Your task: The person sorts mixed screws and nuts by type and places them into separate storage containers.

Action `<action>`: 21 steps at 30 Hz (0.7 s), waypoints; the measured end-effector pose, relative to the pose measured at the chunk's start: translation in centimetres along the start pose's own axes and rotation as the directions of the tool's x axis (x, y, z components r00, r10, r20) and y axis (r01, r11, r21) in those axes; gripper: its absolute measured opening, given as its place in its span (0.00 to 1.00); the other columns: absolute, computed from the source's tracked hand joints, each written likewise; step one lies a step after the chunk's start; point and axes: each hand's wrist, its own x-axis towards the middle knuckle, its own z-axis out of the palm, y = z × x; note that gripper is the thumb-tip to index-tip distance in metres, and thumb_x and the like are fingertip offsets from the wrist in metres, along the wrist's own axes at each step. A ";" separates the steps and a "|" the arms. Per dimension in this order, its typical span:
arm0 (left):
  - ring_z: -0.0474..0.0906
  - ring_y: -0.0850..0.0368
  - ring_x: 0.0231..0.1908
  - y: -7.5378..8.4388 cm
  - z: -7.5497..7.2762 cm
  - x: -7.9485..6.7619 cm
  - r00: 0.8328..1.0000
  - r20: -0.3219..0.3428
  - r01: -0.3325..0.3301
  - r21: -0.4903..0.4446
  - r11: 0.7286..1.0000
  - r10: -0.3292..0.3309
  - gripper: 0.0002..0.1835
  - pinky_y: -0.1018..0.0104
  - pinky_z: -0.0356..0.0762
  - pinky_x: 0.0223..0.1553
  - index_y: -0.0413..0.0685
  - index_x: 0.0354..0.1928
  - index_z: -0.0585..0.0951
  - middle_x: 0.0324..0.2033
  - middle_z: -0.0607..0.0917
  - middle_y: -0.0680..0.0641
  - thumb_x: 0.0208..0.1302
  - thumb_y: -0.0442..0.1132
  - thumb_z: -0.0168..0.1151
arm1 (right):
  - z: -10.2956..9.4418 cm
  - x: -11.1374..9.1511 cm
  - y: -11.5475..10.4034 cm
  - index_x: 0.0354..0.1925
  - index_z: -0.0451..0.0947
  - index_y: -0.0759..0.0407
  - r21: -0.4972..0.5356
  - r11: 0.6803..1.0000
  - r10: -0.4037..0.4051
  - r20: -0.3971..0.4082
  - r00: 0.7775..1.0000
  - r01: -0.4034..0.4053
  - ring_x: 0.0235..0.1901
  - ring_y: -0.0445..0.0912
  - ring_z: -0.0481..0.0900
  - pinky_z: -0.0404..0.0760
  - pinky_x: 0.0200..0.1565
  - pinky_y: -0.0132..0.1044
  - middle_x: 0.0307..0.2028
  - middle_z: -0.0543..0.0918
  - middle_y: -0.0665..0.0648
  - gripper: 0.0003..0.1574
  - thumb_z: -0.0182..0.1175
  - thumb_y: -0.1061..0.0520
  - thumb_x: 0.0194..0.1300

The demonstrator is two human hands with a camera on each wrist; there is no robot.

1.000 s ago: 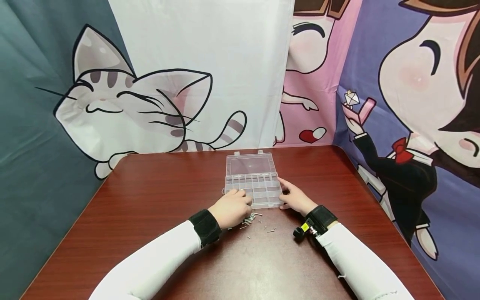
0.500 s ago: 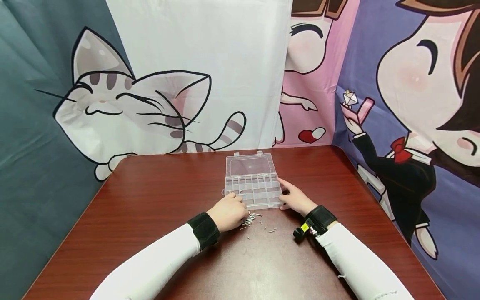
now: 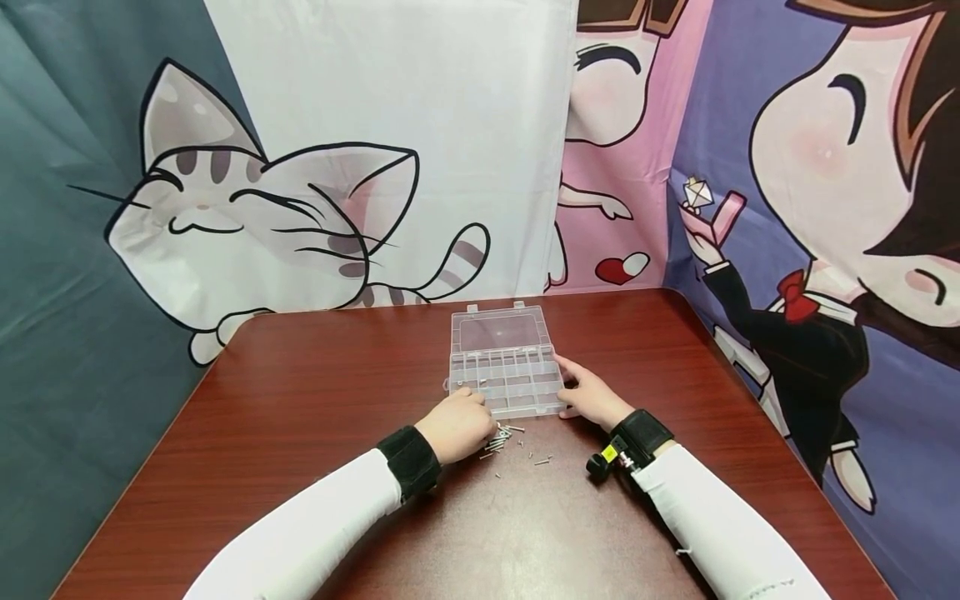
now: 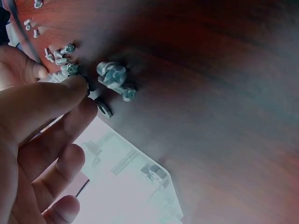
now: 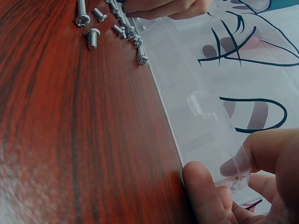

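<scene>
A clear plastic compartment box (image 3: 525, 412) stands on the table with its lid (image 3: 501, 330) laid open at the back. My right hand (image 3: 595, 400) grips its front right corner, the thumb (image 5: 198, 179) on the front side. At the front left corner is my left hand (image 3: 456, 427). In the left wrist view its thumb and index fingertips pinch a small metal washer (image 4: 103, 108), partly hidden by the fingers. Beside those fingertips lies a clump of metal hardware (image 4: 113, 75). A pile of screws (image 3: 497, 438) sits before the box. Small metal pieces (image 3: 483, 382) lie in the compartments.
Several loose screws (image 3: 542, 462) are scattered on the brown table (image 3: 315, 367) right of the pile, toward the front. Printed cloths (image 3: 480, 108) hang behind the table and along its sides.
My left hand has drawn back slightly left from over the compartments to the front left corner, uncovering small metal pieces in the box. The right hand has stayed on its corner.
</scene>
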 end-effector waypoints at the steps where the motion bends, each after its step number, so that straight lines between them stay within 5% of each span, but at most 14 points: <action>1: 0.73 0.57 0.30 0.0 0.0 0.0 1.000 0.005 0.001 0.001 1.000 -0.001 0.07 0.63 0.63 0.34 0.63 0.22 0.84 0.22 0.84 0.59 0.57 0.46 0.69 | 0.0 0.0 0.0 0.77 0.52 0.55 0.001 1.000 0.002 -0.002 1.000 -0.002 0.40 0.53 0.77 0.84 0.32 0.43 0.56 0.68 0.71 0.50 0.53 0.72 0.58; 21: 0.74 0.55 0.30 0.0 0.0 0.6 0.997 0.072 0.005 -0.090 0.996 0.001 0.08 0.61 0.71 0.32 0.57 0.23 0.79 0.21 0.82 0.56 0.50 0.44 0.71 | -0.2 0.0 0.2 0.77 0.53 0.56 -0.006 1.000 -0.024 0.010 1.000 0.024 0.41 0.53 0.77 0.84 0.32 0.43 0.55 0.68 0.71 0.49 0.52 0.71 0.59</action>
